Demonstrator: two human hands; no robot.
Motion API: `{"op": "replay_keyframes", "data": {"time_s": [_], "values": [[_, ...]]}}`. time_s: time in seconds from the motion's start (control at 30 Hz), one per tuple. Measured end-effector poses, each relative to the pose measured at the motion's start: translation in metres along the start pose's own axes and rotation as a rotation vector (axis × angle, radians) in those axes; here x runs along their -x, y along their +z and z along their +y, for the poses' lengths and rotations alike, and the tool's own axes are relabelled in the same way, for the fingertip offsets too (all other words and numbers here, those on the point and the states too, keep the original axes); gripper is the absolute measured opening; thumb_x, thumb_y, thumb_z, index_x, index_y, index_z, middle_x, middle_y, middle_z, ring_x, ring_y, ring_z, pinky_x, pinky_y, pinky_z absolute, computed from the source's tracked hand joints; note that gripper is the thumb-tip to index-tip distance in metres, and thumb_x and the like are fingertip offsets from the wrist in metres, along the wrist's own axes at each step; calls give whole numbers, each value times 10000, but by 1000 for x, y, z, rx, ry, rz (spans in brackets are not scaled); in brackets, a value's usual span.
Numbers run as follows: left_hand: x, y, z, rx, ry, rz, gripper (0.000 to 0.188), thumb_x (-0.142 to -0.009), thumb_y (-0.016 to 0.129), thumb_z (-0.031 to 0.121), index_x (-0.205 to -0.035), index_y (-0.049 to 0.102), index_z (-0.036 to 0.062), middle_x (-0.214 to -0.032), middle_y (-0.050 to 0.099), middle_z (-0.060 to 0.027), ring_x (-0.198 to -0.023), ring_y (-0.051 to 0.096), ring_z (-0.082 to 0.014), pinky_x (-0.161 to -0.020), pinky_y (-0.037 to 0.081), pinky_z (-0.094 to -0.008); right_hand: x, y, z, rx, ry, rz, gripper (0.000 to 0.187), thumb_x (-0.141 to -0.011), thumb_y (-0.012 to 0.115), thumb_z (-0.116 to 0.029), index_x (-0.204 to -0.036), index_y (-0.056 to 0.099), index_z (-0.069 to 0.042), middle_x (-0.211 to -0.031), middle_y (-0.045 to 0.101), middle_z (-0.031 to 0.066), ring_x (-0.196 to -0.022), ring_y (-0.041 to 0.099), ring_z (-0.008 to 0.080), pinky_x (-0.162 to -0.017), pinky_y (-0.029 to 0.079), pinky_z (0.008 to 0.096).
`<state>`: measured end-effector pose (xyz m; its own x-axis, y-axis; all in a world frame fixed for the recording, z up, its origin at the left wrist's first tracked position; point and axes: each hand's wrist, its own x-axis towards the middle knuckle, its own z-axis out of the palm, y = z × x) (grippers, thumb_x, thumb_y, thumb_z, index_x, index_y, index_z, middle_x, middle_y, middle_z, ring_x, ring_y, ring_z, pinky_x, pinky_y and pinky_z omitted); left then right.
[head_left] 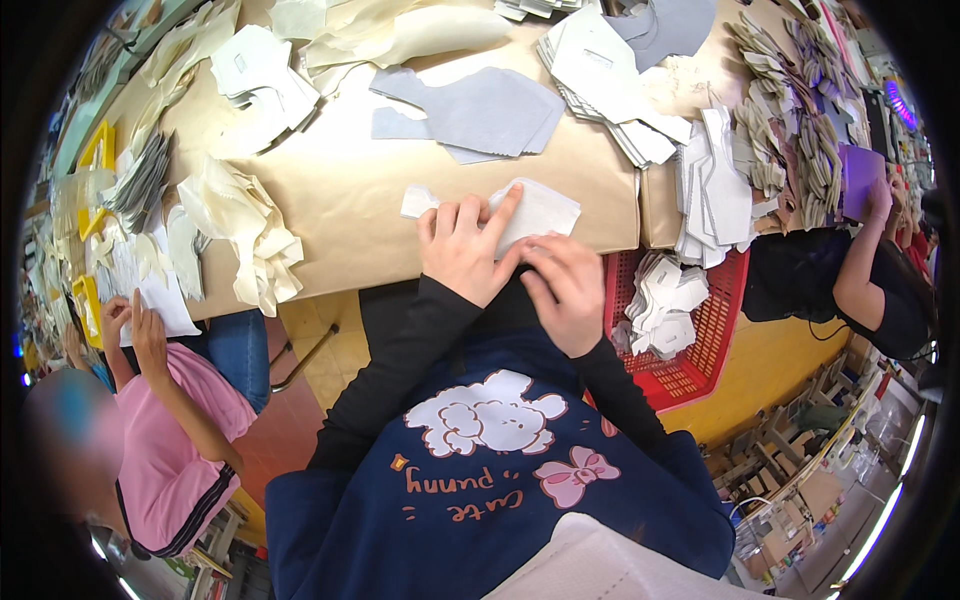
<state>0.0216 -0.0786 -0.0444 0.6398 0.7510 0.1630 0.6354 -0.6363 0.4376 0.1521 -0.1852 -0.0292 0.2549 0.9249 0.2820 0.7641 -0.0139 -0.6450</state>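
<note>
A white cut piece of sheet material (549,207) lies near the front edge of the paper-covered table, with a smaller part of it or a separate scrap (418,201) showing to the left. My left hand (463,248) presses on it from above, index finger stretched out flat and the other fingers slightly bent. At the near edge of this piece my right hand (568,290) is closed, its thumb and fingertips pinching there; the fingertips partly hide the edge. Grey-blue cut pieces (490,112) lie just beyond my hands.
White cut-piece stacks (602,75) lie at the back right, and more (712,185) at the right edge. Cream strips (245,225) hang over the front left edge. A red basket (728,330) holding white pieces stands by my right arm. Co-workers sit left (185,430) and right (870,260).
</note>
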Motion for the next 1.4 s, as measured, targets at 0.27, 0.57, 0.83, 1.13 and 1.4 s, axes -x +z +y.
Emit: {"op": "replay_keyframes", "data": {"time_s": [0.27,0.57,0.83,1.13,1.4], "values": [[-6,4,8,-54,-36,-24,608,-811,703,340,-1392,582,207,-940,495,-44,-891,471,-240,-870,339,-442,22,4,21,75,-59,-43,371,-839,724,-101,-1207,690,-63,-1293,654,79,-1228,595,262,-1129,320,493],[-21,16,18,227,176,4,503,-825,703,148,-1320,631,195,-1301,580,-28,-1142,521,-270,-981,391,-406,36,0,17,-390,460,206,196,-927,627,11,-1111,691,36,-973,706,127,-852,662,178,-777,524,276],[-49,27,20,306,236,26,143,-825,711,185,-966,730,167,-1112,652,14,-1081,571,-231,-956,390,-408,34,7,12,-237,255,122,327,-863,664,61,-1186,685,10,-858,718,131,-694,684,197,-657,535,291],[-54,30,25,296,170,1,93,-800,731,157,-893,734,160,-1039,675,36,-1032,570,-231,-943,391,-387,38,7,21,-128,226,120,363,-813,719,18,-1173,704,-30,-768,693,126,-640,673,252,-584,505,338],[-57,32,29,305,122,26,76,-787,722,149,-863,712,156,-1011,664,33,-1028,571,-228,-941,384,-400,42,8,32,-99,192,89,381,-817,709,21,-1191,708,-53,-708,673,111,-575,642,238,-540,478,345]]}}
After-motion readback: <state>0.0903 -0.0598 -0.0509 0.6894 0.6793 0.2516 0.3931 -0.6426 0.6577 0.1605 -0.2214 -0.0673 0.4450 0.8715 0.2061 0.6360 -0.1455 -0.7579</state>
